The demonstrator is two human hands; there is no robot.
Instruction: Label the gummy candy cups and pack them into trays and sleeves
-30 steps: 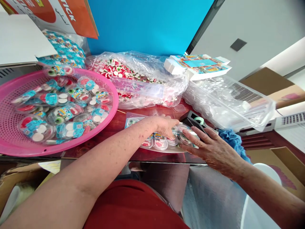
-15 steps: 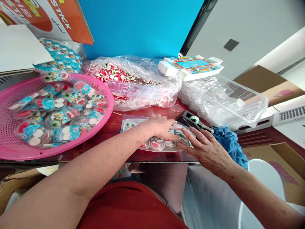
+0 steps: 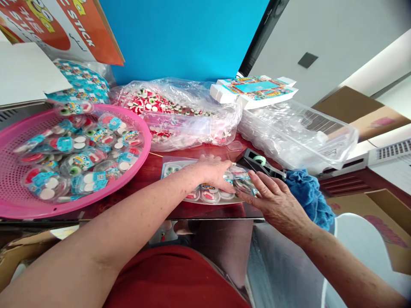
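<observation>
A shallow white box (image 3: 236,202) lies on the dark red table near its front edge. In it sit several clear candy packs (image 3: 210,195) with red, white and green eyeball-like pieces and blue labels. My left hand (image 3: 214,172) lies across the middle of the box, palm down with fingers stretched over the packs. At the box's right end is my right hand (image 3: 278,199), its fingers extended and its tips touching a clear pack (image 3: 245,182). Both hands appear open; the left fingertips are partly hidden among the packs.
A pink basket (image 3: 146,164) of candy packs stands left. Behind are a plastic bag (image 3: 180,92) of loose candies, a printed carton (image 3: 257,90) and a clear bin (image 3: 348,147) of plastic shells. A tape dispenser (image 3: 252,158) and blue cloth (image 3: 308,196) sit right.
The right hand has shifted slightly, its fingers closer together against the packs at the right end. My left hand stays over the box. The whole view has moved a little.
</observation>
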